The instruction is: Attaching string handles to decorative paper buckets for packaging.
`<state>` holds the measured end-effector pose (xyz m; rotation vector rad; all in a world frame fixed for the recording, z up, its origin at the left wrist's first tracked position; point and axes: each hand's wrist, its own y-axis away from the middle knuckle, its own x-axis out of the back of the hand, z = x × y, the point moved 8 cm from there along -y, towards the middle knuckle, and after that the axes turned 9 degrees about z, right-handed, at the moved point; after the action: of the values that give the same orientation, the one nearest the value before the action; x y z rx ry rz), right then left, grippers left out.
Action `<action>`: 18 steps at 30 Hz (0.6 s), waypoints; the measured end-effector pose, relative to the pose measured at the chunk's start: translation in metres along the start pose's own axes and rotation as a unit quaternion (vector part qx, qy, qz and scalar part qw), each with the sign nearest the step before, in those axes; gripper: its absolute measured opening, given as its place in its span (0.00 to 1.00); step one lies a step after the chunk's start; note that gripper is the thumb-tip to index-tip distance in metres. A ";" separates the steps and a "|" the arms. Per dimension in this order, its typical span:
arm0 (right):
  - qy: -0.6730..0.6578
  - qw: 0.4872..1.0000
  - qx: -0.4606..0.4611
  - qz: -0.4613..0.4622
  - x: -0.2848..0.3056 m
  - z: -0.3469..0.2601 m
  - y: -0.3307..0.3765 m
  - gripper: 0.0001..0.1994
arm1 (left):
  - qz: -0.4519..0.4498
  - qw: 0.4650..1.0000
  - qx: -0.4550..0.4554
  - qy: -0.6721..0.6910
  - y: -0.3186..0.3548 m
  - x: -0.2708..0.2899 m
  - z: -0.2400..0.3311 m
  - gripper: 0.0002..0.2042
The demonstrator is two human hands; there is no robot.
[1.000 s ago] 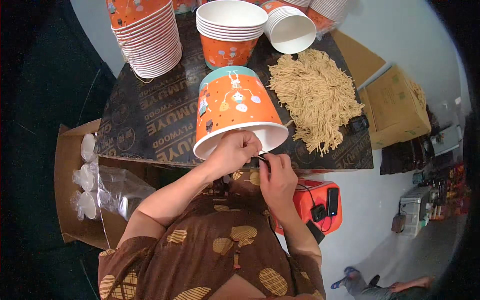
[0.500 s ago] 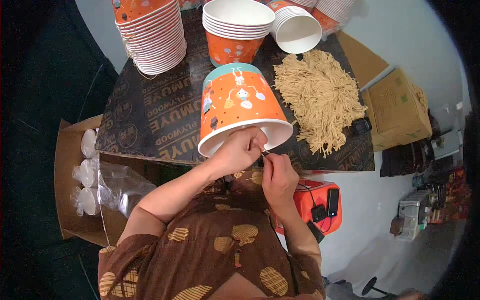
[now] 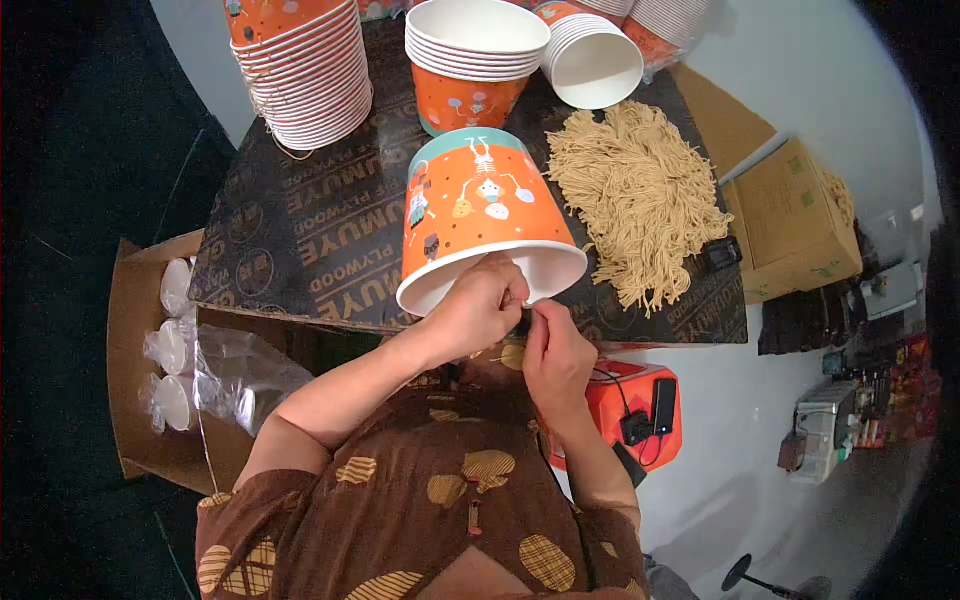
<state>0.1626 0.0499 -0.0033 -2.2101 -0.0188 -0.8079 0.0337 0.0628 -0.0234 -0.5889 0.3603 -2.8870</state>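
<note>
An orange paper bucket [image 3: 480, 205] with skeleton and balloon pictures, a teal band and a white rim lies tilted at the table's front edge, its mouth toward me. My left hand [image 3: 482, 305] is at that mouth, its fingers pinched and partly inside the rim. Close beside it my right hand [image 3: 558, 355] is closed too, its thumb and fingertips meeting the left fingers just below the rim. Something small and pale shows between the fingertips, too little to name. To the right of the bucket lies a heap of tan cords [image 3: 640, 195].
Behind stand a tall stack of buckets with cord loops [image 3: 305, 85], a shorter stack [image 3: 478, 60] and a stack lying sideways [image 3: 595, 65]. A small black device [image 3: 720, 253] touches the table's right side. Cardboard boxes flank the dark table [image 3: 260, 250]; a red stool [image 3: 645, 400] holds a phone.
The hands have shifted only slightly, with the left fingers curling further together and the fingertips drawn closer. The bucket has barely turned.
</note>
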 end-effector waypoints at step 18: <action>0.043 0.999 0.020 -0.011 -0.012 0.004 -0.003 0.08 | -0.076 0.977 0.161 0.120 0.002 -0.007 -0.010 0.03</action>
<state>0.1542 0.0572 -0.0098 -2.1397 -0.0153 -0.9070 0.0366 0.0649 -0.0357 -0.2229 -0.1327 -3.0740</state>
